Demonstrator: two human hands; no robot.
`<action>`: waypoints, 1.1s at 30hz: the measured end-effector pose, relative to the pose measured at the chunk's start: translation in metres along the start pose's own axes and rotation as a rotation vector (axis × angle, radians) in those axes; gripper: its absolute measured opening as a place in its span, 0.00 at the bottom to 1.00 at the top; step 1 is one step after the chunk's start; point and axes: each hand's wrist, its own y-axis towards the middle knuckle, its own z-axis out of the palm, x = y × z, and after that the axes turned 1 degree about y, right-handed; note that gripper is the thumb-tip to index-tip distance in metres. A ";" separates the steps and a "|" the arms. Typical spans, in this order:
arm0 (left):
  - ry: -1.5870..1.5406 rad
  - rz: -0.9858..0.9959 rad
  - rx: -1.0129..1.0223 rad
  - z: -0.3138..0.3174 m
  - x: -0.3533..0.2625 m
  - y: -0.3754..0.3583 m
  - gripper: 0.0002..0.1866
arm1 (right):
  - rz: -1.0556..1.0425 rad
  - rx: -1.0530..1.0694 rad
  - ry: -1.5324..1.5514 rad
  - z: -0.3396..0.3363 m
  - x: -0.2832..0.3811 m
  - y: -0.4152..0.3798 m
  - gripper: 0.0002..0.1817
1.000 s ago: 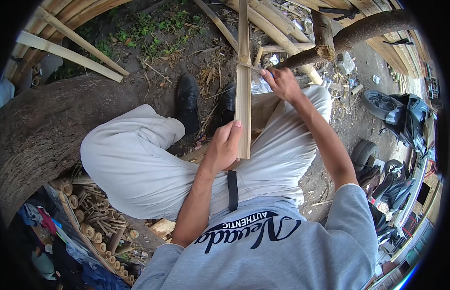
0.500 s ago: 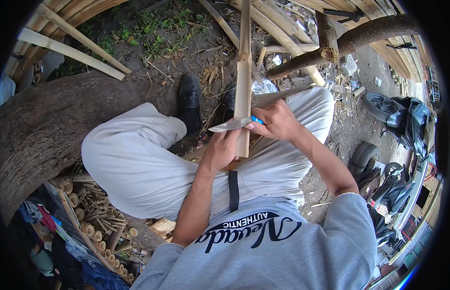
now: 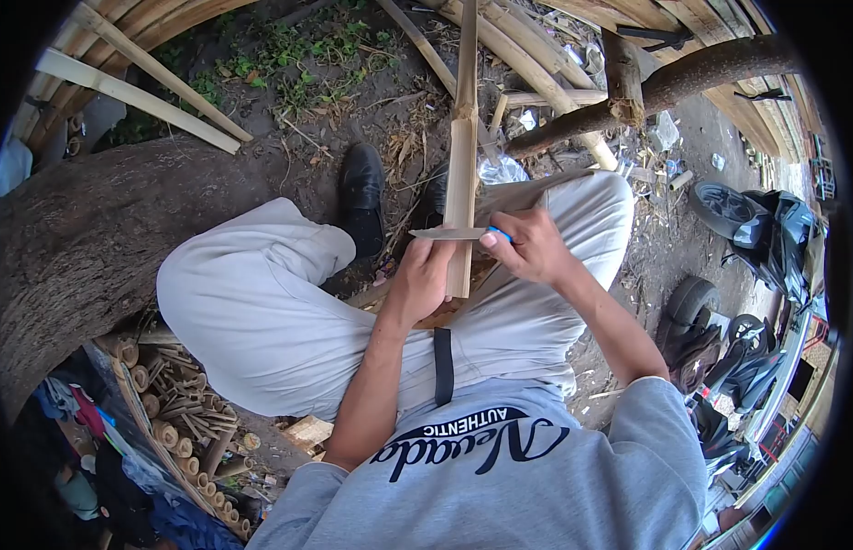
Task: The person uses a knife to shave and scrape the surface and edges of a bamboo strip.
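Observation:
A long split bamboo strip (image 3: pixel 462 165) runs from my lap away toward the top of the view, its hollow side facing up. My left hand (image 3: pixel 419 280) is wrapped around the strip near its close end, the fingers partly hidden beneath it. In my right hand (image 3: pixel 534 246) is a knife (image 3: pixel 448 234) with a blue handle, mostly covered by the fingers. The blade lies crosswise over the bamboo, its tip pointing left above my left hand's knuckles.
A thick tree trunk (image 3: pixel 87 220) lies on the left. Cut bamboo pieces (image 3: pixel 184 422) are piled at lower left. A branch (image 3: pixel 683 78) crosses at upper right, near bamboo poles (image 3: pixel 527 64). Motorbikes (image 3: pixel 765 234) stand on the right. A black shoe (image 3: pixel 361 174) rests on the soil.
The knife has turned so its blade lies more level, and its tip has shifted slightly right and up. My right hand has moved a little right. My left hand keeps its grip.

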 end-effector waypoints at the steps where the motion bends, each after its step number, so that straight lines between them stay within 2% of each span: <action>1: 0.000 -0.005 0.001 -0.001 -0.005 -0.001 0.24 | 0.004 0.003 0.003 0.002 0.011 -0.001 0.26; 4: 0.013 -0.051 0.069 -0.003 -0.010 0.002 0.25 | -0.022 0.066 0.011 0.007 0.028 -0.008 0.27; 6: 0.256 0.514 -0.041 -0.005 -0.003 0.008 0.27 | -0.024 0.100 -0.014 0.004 0.033 -0.009 0.25; 7: 0.255 0.513 -0.043 -0.006 -0.004 0.006 0.27 | -0.027 0.134 -0.041 0.002 0.034 -0.010 0.23; 9: -0.153 -0.126 0.219 -0.009 -0.009 0.003 0.25 | -0.059 0.134 -0.044 0.002 0.028 -0.012 0.23; 12: -0.133 -0.184 0.175 -0.002 -0.019 0.000 0.27 | -0.099 0.111 -0.052 0.006 0.011 -0.018 0.22; 16: -0.130 -0.132 0.167 -0.002 -0.019 -0.004 0.27 | -0.130 0.080 -0.063 0.015 -0.021 -0.023 0.22; 19: -0.246 -0.212 0.175 -0.004 -0.022 -0.005 0.27 | 0.325 -0.115 -0.081 0.011 -0.072 -0.010 0.25; 23: -0.350 -0.264 0.123 -0.001 -0.019 -0.006 0.25 | 0.392 -0.394 0.038 -0.001 -0.057 0.016 0.27; 25: -0.399 -0.280 0.081 -0.003 -0.010 -0.002 0.24 | 0.341 -0.308 0.072 -0.007 -0.037 0.013 0.26; 27: -0.129 -0.003 0.041 -0.004 0.013 -0.003 0.24 | 0.179 -0.187 0.150 -0.007 -0.006 0.003 0.27; 28: -0.130 -0.006 0.038 -0.004 0.013 -0.004 0.24 | 0.080 -0.129 0.165 -0.006 0.009 -0.002 0.28; 31: -0.136 0.106 0.033 -0.005 0.003 -0.004 0.22 | -0.011 -0.004 0.181 0.000 0.038 -0.018 0.27; 33: -0.413 -0.370 0.133 -0.012 -0.015 0.002 0.20 | -0.008 -0.004 0.177 0.001 0.046 -0.022 0.27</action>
